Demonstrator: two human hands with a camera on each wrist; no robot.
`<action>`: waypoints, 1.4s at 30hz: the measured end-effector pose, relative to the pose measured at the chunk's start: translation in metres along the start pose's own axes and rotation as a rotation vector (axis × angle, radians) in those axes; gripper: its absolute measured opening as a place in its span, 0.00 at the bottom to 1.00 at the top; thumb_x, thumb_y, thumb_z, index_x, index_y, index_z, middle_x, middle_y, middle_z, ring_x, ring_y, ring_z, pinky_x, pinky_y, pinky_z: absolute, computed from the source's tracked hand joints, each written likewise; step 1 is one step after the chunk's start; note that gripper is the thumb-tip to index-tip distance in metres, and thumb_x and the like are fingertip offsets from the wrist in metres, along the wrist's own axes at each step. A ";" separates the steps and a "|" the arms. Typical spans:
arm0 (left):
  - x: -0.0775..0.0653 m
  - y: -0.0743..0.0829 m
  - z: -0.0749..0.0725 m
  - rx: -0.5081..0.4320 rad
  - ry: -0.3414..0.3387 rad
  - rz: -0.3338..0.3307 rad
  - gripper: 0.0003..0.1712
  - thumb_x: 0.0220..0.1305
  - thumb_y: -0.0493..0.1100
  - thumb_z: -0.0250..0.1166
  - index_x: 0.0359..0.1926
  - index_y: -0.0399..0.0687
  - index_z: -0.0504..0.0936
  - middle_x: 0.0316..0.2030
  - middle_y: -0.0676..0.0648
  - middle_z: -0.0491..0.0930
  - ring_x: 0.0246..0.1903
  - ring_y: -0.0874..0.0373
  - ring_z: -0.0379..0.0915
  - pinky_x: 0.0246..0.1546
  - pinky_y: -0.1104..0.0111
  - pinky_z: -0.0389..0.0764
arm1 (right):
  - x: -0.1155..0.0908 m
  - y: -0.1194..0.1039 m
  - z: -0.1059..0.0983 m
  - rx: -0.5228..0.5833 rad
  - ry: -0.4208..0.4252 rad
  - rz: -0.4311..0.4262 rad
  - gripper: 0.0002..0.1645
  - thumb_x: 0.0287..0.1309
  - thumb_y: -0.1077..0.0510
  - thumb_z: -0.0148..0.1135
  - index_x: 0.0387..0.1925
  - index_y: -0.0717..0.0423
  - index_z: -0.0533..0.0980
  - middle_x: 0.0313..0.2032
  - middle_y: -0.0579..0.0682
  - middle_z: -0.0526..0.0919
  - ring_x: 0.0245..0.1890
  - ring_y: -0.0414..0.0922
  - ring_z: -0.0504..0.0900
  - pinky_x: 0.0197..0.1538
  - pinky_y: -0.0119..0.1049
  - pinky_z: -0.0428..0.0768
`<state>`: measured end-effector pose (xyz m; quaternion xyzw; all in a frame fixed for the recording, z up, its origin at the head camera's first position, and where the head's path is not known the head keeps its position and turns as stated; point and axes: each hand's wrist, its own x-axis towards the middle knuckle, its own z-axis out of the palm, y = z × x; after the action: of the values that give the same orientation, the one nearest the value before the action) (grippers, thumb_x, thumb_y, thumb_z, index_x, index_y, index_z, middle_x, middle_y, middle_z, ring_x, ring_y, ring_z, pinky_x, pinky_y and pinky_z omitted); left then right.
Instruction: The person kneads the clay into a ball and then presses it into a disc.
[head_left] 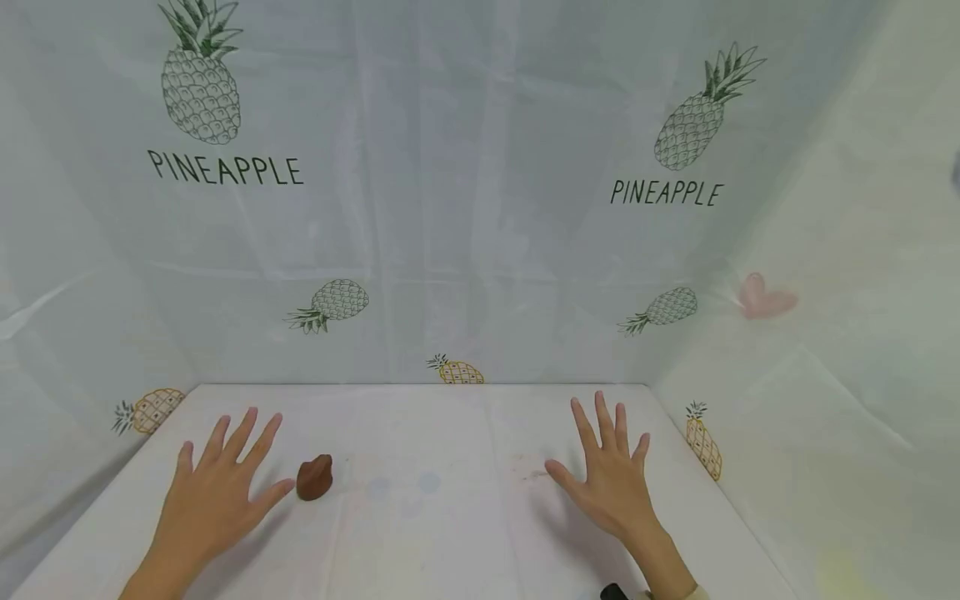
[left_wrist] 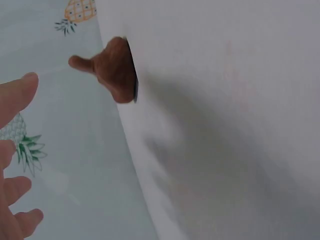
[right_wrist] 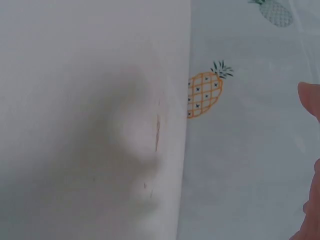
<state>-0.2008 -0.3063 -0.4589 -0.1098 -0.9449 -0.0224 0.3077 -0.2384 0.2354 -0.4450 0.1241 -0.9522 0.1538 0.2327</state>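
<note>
A small brown lump (head_left: 314, 477) stands on the white table, just right of my left thumb in the head view. The left wrist view shows the brown lump (left_wrist: 116, 70) with a knobbed stalk and a thin dark flat base. My left hand (head_left: 213, 496) is held with its fingers spread and straight, its shadow falling on the table, and it grips nothing. Over the table's right side, my right hand (head_left: 613, 483) is likewise spread, holding nothing. Faint reddish-brown marks (right_wrist: 158, 132) lie on the table near it.
The white table (head_left: 420, 542) ends at a straight back edge. Pale sheeting (head_left: 480, 208) printed with pineapples hangs behind it and along both sides. A black item (head_left: 613, 592) shows by my right wrist.
</note>
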 end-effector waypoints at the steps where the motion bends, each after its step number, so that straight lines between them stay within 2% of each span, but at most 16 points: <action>1: 0.001 0.002 0.001 -0.003 0.000 0.005 0.57 0.59 0.68 0.73 0.83 0.58 0.61 0.76 0.35 0.67 0.72 0.26 0.61 0.60 0.20 0.60 | 0.001 -0.003 0.001 0.015 -0.001 0.001 0.58 0.66 0.26 0.62 0.87 0.38 0.48 0.86 0.53 0.38 0.84 0.67 0.34 0.66 0.89 0.40; 6: 0.005 0.011 0.007 -0.049 -0.024 0.004 0.57 0.59 0.67 0.75 0.82 0.54 0.63 0.74 0.32 0.69 0.69 0.24 0.65 0.56 0.23 0.68 | 0.006 -0.017 0.008 0.093 -0.013 0.016 0.57 0.68 0.28 0.62 0.87 0.40 0.49 0.86 0.56 0.40 0.83 0.70 0.37 0.65 0.89 0.42; 10: 0.005 0.015 0.012 -0.102 -0.051 -0.009 0.56 0.60 0.66 0.76 0.81 0.50 0.65 0.73 0.31 0.70 0.67 0.23 0.67 0.52 0.29 0.76 | 0.010 -0.024 0.014 0.172 -0.043 0.037 0.57 0.70 0.29 0.60 0.87 0.40 0.46 0.86 0.55 0.38 0.83 0.70 0.36 0.66 0.89 0.42; 15: 0.007 0.020 0.015 -0.174 -0.129 -0.047 0.54 0.63 0.68 0.73 0.81 0.50 0.65 0.74 0.32 0.68 0.68 0.26 0.67 0.43 0.33 0.81 | 0.014 -0.031 0.022 0.277 -0.068 0.066 0.56 0.71 0.31 0.60 0.87 0.41 0.45 0.86 0.57 0.38 0.83 0.70 0.36 0.66 0.89 0.42; 19: 0.008 0.023 0.017 -0.227 -0.170 -0.072 0.53 0.64 0.68 0.74 0.80 0.48 0.66 0.74 0.31 0.68 0.68 0.29 0.67 0.44 0.32 0.81 | 0.017 -0.035 0.028 0.346 -0.079 0.078 0.55 0.72 0.32 0.59 0.87 0.43 0.45 0.86 0.57 0.38 0.83 0.70 0.37 0.66 0.88 0.45; 25: 0.010 0.027 0.022 -0.262 -0.224 -0.089 0.51 0.62 0.66 0.76 0.77 0.45 0.71 0.72 0.29 0.70 0.64 0.24 0.70 0.51 0.30 0.78 | 0.020 -0.041 0.035 0.453 -0.099 0.111 0.54 0.73 0.33 0.59 0.87 0.39 0.44 0.86 0.53 0.37 0.83 0.68 0.37 0.69 0.85 0.49; 31: 0.011 0.028 0.027 -0.273 -0.236 -0.080 0.49 0.61 0.63 0.78 0.74 0.43 0.74 0.68 0.28 0.73 0.62 0.24 0.73 0.52 0.31 0.78 | 0.023 -0.048 0.042 0.587 -0.108 0.114 0.52 0.75 0.35 0.58 0.87 0.39 0.44 0.86 0.57 0.38 0.83 0.67 0.44 0.69 0.82 0.55; 38: 0.014 0.029 0.032 -0.350 -0.250 -0.087 0.46 0.61 0.60 0.78 0.72 0.42 0.76 0.64 0.28 0.77 0.59 0.25 0.75 0.52 0.31 0.78 | 0.027 -0.052 0.050 0.720 -0.122 0.133 0.48 0.77 0.38 0.55 0.87 0.44 0.46 0.85 0.60 0.41 0.83 0.66 0.44 0.72 0.81 0.51; 42: 0.017 0.030 0.036 -0.379 -0.296 -0.103 0.45 0.61 0.59 0.79 0.72 0.41 0.77 0.62 0.30 0.79 0.58 0.26 0.77 0.52 0.33 0.79 | 0.028 -0.056 0.055 0.789 -0.151 0.162 0.48 0.77 0.37 0.55 0.87 0.44 0.47 0.85 0.58 0.41 0.84 0.64 0.41 0.74 0.79 0.47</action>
<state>-0.2285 -0.2703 -0.4787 -0.1194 -0.9629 -0.1987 0.1383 -0.2671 0.1601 -0.4647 0.1395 -0.8413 0.5155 0.0837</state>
